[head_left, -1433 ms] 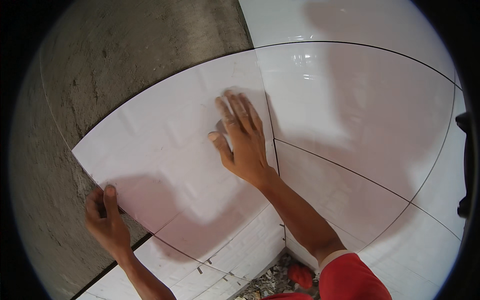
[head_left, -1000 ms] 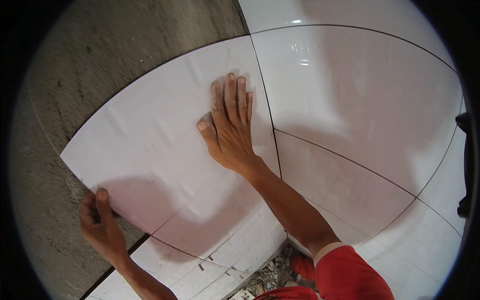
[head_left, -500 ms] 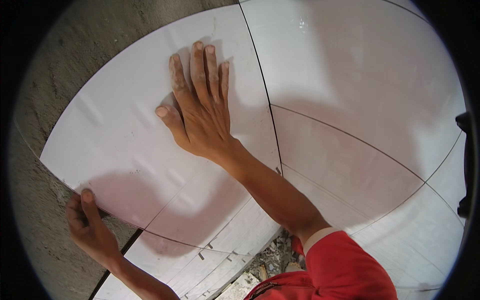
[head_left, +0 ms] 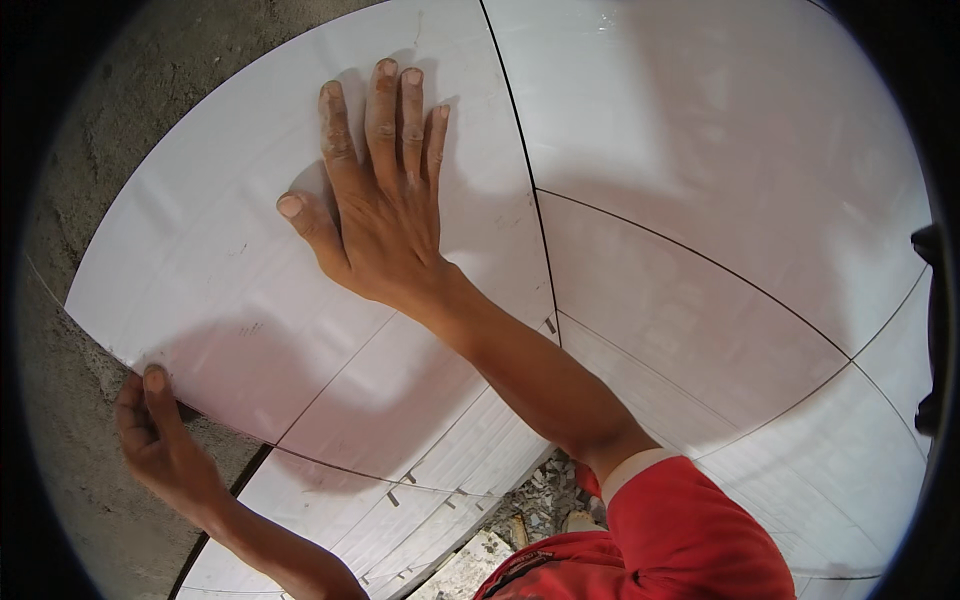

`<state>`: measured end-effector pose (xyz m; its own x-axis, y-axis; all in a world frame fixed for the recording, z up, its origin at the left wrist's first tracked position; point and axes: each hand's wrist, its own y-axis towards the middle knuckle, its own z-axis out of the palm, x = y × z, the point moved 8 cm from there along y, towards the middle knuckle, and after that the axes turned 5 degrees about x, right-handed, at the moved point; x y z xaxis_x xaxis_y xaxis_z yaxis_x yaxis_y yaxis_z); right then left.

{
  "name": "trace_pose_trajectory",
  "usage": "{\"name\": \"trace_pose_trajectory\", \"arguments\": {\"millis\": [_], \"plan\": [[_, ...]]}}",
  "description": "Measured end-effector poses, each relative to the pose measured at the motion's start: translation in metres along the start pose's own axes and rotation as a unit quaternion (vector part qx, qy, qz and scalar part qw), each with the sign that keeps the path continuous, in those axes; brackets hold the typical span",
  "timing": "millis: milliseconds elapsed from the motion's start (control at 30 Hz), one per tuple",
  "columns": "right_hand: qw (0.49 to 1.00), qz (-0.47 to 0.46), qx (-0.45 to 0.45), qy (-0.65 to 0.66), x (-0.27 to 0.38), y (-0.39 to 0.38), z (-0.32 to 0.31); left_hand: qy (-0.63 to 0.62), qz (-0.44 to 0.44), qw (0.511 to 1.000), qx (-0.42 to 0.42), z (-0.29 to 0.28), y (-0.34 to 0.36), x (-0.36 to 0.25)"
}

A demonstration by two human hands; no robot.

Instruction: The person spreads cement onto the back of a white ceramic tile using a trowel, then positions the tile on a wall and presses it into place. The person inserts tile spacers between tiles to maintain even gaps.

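right hand (head_left: 385, 220) sits farther from the corner joint (head_left: 520, 125) than it does in the earliest frame, nearer the middle of the large white tile (head_left: 215, 275), while the left hand (head_left: 165, 445) stays at the tile's left edge. the right hand is open, fingers spread, laid flat over the tile's face; how hard it presses cannot be told. the left is half curled, thumb at the edge, fingers just outside it, and whether they reach behind is hidden. the tile lies against the wall, with rough grey cement (head_left: 95, 190) on its left, lower tiles (head_left: 310, 505) beneath and a tiled wall (head_left: 690, 180) to its right. it looks stiff, fairly heavy and brittle at the corners; its glossy face is probably slippery, so the edges should give the surest hold, with a broad palm for support.
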<state>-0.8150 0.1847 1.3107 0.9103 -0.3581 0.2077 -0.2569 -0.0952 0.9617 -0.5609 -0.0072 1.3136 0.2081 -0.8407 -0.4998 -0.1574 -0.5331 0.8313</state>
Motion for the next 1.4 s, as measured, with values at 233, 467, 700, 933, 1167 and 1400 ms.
{"name": "trace_pose_trajectory", "arguments": {"millis": [233,467,700,933,1167,1400], "plan": [[0.998,-0.034,-0.055,-0.019,-0.004,-0.004,0.002,-0.017,0.029,0.999,0.039,-0.001,0.002,-0.019],[0.991,-0.066,-0.113,-0.039,0.004,-0.006,-0.013,-0.083,0.055,0.987,0.122,-0.004,0.002,-0.035],[0.994,-0.070,-0.088,-0.014,0.000,-0.006,-0.009,-0.098,0.011,0.990,0.097,0.000,0.001,-0.035],[0.994,-0.068,-0.083,-0.007,-0.002,-0.004,-0.011,-0.059,0.032,0.991,0.117,0.001,0.003,-0.035],[0.994,-0.078,-0.081,-0.013,-0.005,-0.004,-0.013,-0.012,0.001,0.982,0.186,0.003,-0.054,-0.009],[0.994,-0.077,-0.067,-0.034,-0.005,-0.003,-0.016,0.051,0.042,0.984,0.165,0.014,-0.085,0.003]]}}
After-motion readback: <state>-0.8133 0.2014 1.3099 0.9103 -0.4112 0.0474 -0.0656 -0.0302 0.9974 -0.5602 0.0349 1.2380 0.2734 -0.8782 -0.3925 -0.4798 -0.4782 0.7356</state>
